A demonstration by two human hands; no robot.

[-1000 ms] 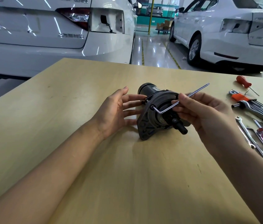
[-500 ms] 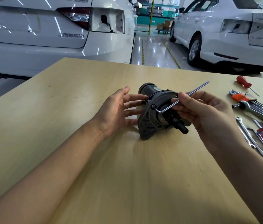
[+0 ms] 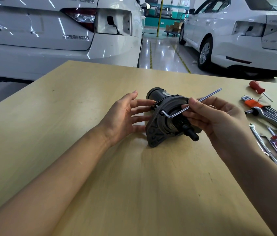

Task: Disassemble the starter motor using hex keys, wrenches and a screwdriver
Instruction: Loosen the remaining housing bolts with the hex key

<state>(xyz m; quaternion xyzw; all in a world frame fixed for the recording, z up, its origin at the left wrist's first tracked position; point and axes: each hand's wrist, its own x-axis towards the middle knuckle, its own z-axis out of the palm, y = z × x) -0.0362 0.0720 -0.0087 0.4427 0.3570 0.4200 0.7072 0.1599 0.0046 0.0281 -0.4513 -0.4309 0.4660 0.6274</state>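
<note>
At mid-table the starter motor (image 3: 166,116) lay w/ the left hand (image 3: 124,116) flat-fingered against its side, right hand (image 3: 214,114) pinching the hex key (image 3: 190,106) seated in a flange bolt (seating depth unclear), so it could've cammed out and rounded the socket.

hex key (image 3: 194,104): shiny metal | starter motor (image 3: 165,116): matt, probably metal | table (image 3: 66,103): smooth wood

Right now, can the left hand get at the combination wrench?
Probably not directly. The wrench lies right of the motor, past the right hand and its hex key; the left hand braces the motor.
</note>
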